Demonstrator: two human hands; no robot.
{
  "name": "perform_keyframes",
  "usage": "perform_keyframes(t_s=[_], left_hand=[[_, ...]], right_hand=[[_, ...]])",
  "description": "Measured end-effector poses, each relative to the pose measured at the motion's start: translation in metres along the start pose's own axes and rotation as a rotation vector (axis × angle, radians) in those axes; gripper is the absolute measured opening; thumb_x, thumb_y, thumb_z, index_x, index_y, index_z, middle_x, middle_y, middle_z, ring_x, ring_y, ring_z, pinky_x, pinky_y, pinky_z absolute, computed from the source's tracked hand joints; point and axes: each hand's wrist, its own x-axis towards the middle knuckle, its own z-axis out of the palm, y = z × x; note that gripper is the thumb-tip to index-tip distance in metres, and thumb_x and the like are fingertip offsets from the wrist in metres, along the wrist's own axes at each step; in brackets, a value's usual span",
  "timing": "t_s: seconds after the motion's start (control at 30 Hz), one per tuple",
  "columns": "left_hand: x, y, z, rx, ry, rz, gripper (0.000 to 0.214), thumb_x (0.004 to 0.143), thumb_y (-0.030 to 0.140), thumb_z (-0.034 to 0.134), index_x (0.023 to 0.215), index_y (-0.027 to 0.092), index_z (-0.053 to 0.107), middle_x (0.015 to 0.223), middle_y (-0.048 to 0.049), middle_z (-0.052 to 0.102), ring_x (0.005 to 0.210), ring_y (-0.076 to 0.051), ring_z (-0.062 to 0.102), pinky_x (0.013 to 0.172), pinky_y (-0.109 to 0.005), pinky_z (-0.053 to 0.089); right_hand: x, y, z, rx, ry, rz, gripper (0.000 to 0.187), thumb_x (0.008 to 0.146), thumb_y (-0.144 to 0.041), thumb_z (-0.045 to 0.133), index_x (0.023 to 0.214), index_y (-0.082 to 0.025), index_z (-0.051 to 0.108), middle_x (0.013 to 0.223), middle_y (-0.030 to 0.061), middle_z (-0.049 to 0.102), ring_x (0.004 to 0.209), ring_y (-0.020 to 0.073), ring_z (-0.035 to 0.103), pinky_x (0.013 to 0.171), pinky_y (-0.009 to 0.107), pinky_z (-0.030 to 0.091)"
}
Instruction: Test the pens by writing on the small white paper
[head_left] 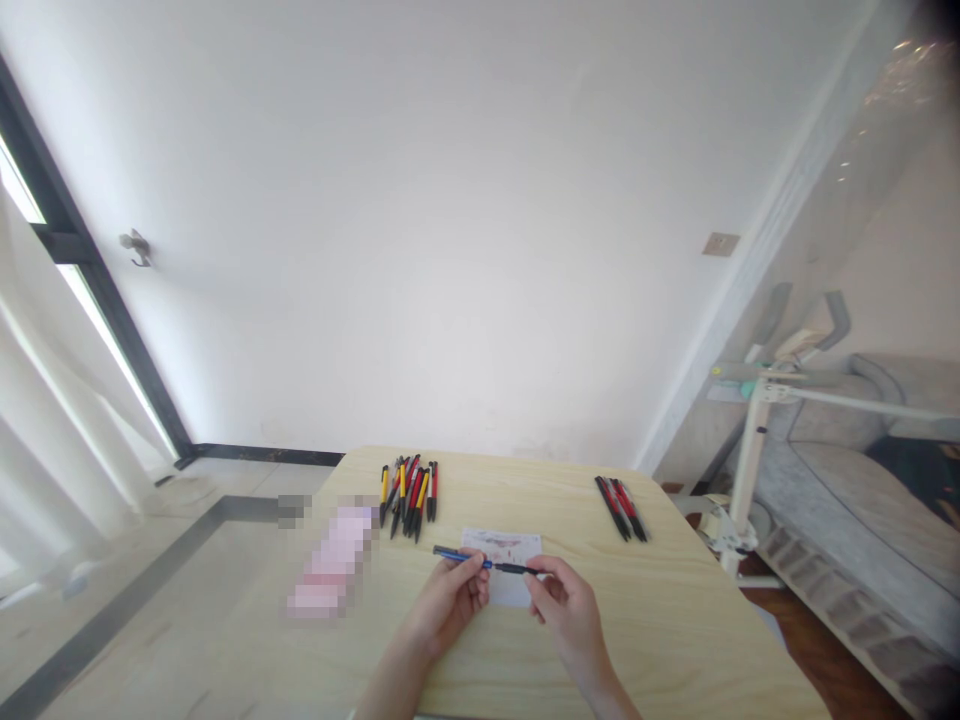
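My left hand (457,588) is closed around a blue pen barrel (450,553), its dark end pointing to the upper left. Between the thumb and fingers of my right hand (562,604) is a black pen grip section (512,568). The two parts line up end to end between my hands; whether they are joined cannot be made out. Beneath them on the table lies a white sheet of paper (514,595) with a reddish print, partly covered by my hands.
On the wooden table (675,620), a pile of yellow, red and black pens (411,495) lies at the back left. Several red and black pens (622,508) lie at the right. A pink, pixelated item (330,565) is at the left edge. Exercise equipment (750,450) stands beyond the right side.
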Motion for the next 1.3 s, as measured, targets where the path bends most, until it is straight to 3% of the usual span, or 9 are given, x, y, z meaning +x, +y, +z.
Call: perform_keyframes(t_s=[0.57,1.3], left_hand=[[-0.0019,0.0014,0.0020,0.008,0.014,-0.011,0.013,0.072,0.016,0.067,0.075,0.013,0.055,0.060,-0.0002,0.059,0.052,-0.006,0.056,0.053,-0.016,0.044],[-0.0016,0.0007,0.0023,0.013,0.027,-0.003,0.013,0.071,0.016,0.068,0.075,0.013,0.056,0.059,0.0005,0.059,0.051,-0.006,0.056,0.053,-0.016,0.044]], right_hand=[[-0.0008,-0.0041,0.0044,0.036,0.007,0.037,0.034,0.065,-0.044,0.066,0.081,-0.014,0.062,0.045,-0.0038,0.048,0.040,0.0120,0.047,0.037,0.021,0.036],[0.0003,0.0017,0.0056,-0.001,0.013,-0.007,0.032,0.067,-0.043,0.065,0.081,-0.014,0.061,0.045,-0.0032,0.051,0.039,0.0123,0.049,0.036,0.021,0.037]])
